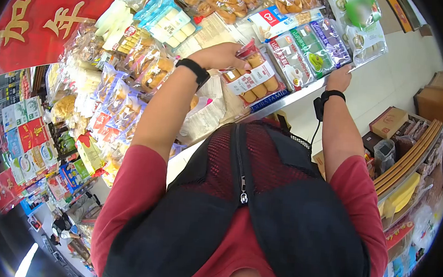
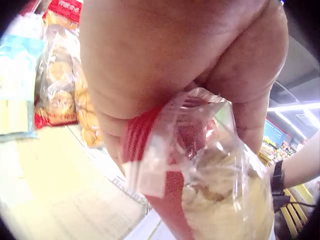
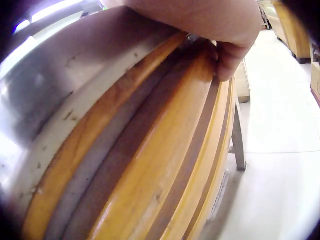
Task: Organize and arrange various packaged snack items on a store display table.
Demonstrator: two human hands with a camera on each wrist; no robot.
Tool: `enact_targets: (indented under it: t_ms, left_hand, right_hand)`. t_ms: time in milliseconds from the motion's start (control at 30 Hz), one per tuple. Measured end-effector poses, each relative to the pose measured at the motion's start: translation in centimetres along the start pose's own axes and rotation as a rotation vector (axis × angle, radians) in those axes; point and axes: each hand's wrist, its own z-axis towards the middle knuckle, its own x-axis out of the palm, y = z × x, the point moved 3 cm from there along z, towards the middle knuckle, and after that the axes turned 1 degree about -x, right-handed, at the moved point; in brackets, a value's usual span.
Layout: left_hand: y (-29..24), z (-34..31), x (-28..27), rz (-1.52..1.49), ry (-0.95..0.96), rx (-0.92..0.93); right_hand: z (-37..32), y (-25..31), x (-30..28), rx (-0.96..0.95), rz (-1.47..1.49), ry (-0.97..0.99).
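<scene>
Here, head view, read left to right. Upper left of frame: red banner [image 1: 44, 15] with gold characters hanging over the display. Just right of it, upper centre: clear packets of pale blocks [image 1: 166, 17], stacked among other wrapped bakery goods.

Centre top: left hand [image 1: 218, 56], black band on the wrist, pinching the top of a bag of rolls [image 1: 255, 78]. The bag is clear plastic with a red strip at its mouth and a white label across it. It lies on the pile of packets, its lower end near the table edge [image 1: 298, 95]. Left wrist view confirms this: fingers [image 2: 235, 85] bunched on the crumpled red-and-clear top, pale rolls below.

Right of centre: right hand [image 1: 339, 77], also banded, set on the table edge, well apart from the bag. Right wrist view shows one finger [image 3: 227, 60] bent down against the yellow wooden rim. Cannot tell whether the hand grips or only rests.

Far right, mid frame: cardboard box [image 1: 388, 122] on a lower wooden stand.
</scene>
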Motion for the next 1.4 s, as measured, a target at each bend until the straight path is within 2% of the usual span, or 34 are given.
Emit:
enact_targets:
  t_ms: [100, 167, 233, 300, 467, 500, 567, 633, 733, 767, 800, 833, 900, 967, 1000, 1067, 1167, 1200, 1233, 1267, 1300, 1333, 1367, 1400]
  left_hand:
    - [0.8, 2.5, 1.5, -0.104, 0.128, -0.006]
    - [1.0, 3.3, 2.0, -0.067, 0.129, -0.025]
    - [0.6, 3.2, 2.3, -0.179, 0.144, -0.066]
    - [2.3, 4.4, 2.5, -0.114, 0.152, -0.124]
    - [1.9, 3.4, 1.4, 0.081, -0.048, -0.048]
    - [3.2, 3.7, 1.3, 0.038, -0.122, 0.022]
    - [3.1, 2.5, 0.5, -0.073, -0.156, -0.03]
    - [4.1, 1.2, -1.5, -0.011, -0.259, -0.062]
    - [5.6, -1.6, -6.5, 0.313, -0.96, 0.043]
    - [5.4, -3.0, -8.7, 0.377, -1.098, 0.041]
    - [6.1, -4.2, -10.1, 0.51, -1.332, 0.092]
    - [7.0, -5.0, -11.8, 0.647, -1.4, -0.004]
    - [9.1, -5.9, -14.1, 0.851, -1.329, -0.27]
    - [10.5, -6.3, -15.5, 0.872, -1.098, -0.418]
    - [10.4, -6.7, -15.8, 0.87, -1.098, -0.41]
    - [10.2, -6.7, -16.0, 0.775, -0.921, -0.423]
    - [9.1, -7.2, -15.0, 0.714, -0.834, -0.359]
    - [8.9, -7.2, -14.7, 0.78, -0.857, -0.284]
    - [9.0, -7.1, -14.5, 0.774, -0.852, -0.285]
    - [9.0, -6.9, -14.2, 0.809, -0.791, -0.27]
    - [8.6, -6.7, -13.5, 0.839, -0.723, -0.251]
    - [8.3, -6.7, -12.6, 0.825, -0.702, -0.243]
    - [7.2, -7.2, -12.2, 0.867, -0.717, -0.214]
    - [5.9, -7.7, -12.1, 0.915, -0.735, -0.182]
  right_hand:
    - [-0.4, 0.3, -0.3, 0.006, 0.02, 0.005]
    - [-0.8, 1.0, -0.5, -0.005, 0.035, -0.004]
    - [-0.8, 0.8, -0.5, -0.018, 0.029, 0.002]
    - [-0.4, 0.6, -0.3, -0.021, -0.004, 0.011]
    - [0.2, -0.3, 0.0, -0.055, -0.083, 0.002]
    - [0.8, -0.9, 0.3, -0.08, -0.128, -0.004]
    - [2.6, -3.4, 1.5, -0.338, -0.351, 0.049]
    - [1.3, -1.6, 0.6, -0.071, -0.139, 0.042]
    - [1.1, -1.5, 0.6, -0.066, -0.057, 0.043]
    - [0.7, -1.1, 0.5, -0.033, -0.004, 0.032]
    - [0.7, -1.1, 0.5, -0.031, 0.009, 0.026]
    - [0.7, -1.0, 0.5, -0.039, 0.016, 0.029]
    - [0.6, -0.9, 0.4, 0.018, 0.016, 0.041]
    - [0.6, -0.8, 0.4, 0.013, 0.027, 0.045]
    - [0.6, -1.0, 0.4, 0.003, -0.008, 0.036]
    - [0.7, -0.8, 0.3, -0.003, -0.033, 0.035]
    - [0.1, -0.4, 0.2, 0.0, -0.005, 0.014]
    - [0.6, -1.1, 0.4, -0.016, 0.014, 0.013]
    - [1.8, -2.6, 1.0, -0.016, 0.006, 0.013]
    - [3.5, -4.7, 2.0, -0.153, -0.154, 0.036]
    - [3.1, -4.1, 1.8, -0.286, -0.322, 0.059]
    - [3.1, -3.9, 1.6, -0.197, -0.27, 0.071]
    - [3.5, -4.3, 1.8, -0.203, -0.255, 0.067]
    - [2.8, -3.3, 1.4, -0.097, -0.15, 0.05]
